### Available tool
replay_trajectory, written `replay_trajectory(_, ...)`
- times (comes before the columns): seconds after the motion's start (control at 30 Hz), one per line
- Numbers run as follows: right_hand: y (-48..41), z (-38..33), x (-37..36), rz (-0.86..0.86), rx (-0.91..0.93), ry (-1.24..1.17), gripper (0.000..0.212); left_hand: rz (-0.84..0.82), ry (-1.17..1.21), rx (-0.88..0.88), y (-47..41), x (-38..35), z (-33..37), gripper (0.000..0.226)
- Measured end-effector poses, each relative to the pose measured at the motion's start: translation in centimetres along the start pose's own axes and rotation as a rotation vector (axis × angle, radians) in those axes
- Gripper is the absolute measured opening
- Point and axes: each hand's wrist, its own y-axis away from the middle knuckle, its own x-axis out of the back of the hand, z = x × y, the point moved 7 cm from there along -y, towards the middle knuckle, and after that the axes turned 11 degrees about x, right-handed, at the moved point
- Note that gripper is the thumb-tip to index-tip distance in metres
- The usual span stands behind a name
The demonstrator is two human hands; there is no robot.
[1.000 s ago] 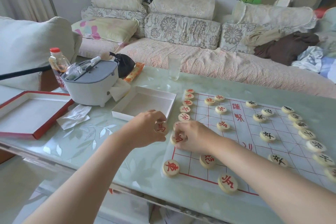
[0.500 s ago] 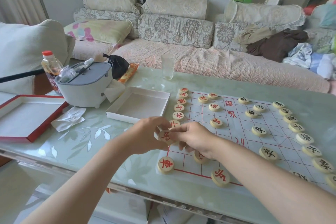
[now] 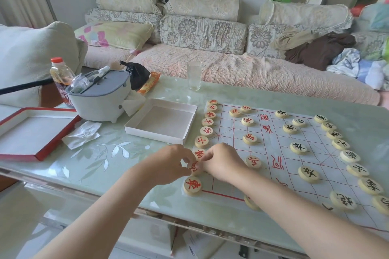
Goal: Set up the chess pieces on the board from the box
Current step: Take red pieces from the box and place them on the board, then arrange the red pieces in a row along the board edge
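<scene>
**Seating a red piece in the left-hand row of a Chinese chess board**

Seen from above by a head-worn camera, two bare forearms reach over a pale green glass table (image 3: pixel 105 153). The left hand (image 3: pixel 170 164) and the right hand (image 3: pixel 223 162) meet at the board's near left edge. Both pinch the same red piece (image 3: pixel 193 168) with curled fingertips. Most of its character is covered, so it cannot be read.

The piece sits in a gap in the red row. The corner chariot piece (image 3: pixel 192 185) lies just below it and another red disc (image 3: pixel 199 154) just above, both very close. The thin paper board (image 3: pixel 280 143) lies flat on the glass, with red discs down its left side and black-lettered discs (image 3: pixel 304 148) towards its right. The white box (image 3: pixel 153 135) sits just beside the board's left edge, and no pieces show inside it.

This looks like a late placement, with the row nearly filled. To do it well, lower the disc flat onto its line crossing, centred between its two neighbours. Turn the character to match the rest of the row. Let go with one hand first, then lift the other straight up. A sideways drag could knock a neighbour or shift the light paper sheet.
</scene>
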Motion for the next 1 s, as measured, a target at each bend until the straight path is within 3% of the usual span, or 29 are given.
replay_trajectory(0.13,0.4,-0.5,0.3,-0.011,0.096,0.065,0.015,-0.009,-0.074,0.000,0.0,0.1,0.2,0.017)
replay_trajectory(0.33,1.7,0.8,6.5,0.062,0.176,0.053,0.011,0.062,-0.050,-0.072,0.0,0.7,2.7,0.017)
replay_trajectory(0.67,7.6,5.9,8.1,-0.195,0.170,0.171,0.016,0.020,-0.098,-0.226,-1.4,-3.5,11.0,0.030)
replay_trajectory(0.87,9.8,7.4,6.8,-0.213,0.158,0.238,0.049,0.054,-0.157,-0.215,-2.0,-5.4,9.8,0.056)
replay_trajectory(1.0,9.5,7.6,6.4,-0.173,0.207,0.203,0.035,0.084,-0.150,-0.287,-1.6,-5.4,11.2,0.057)
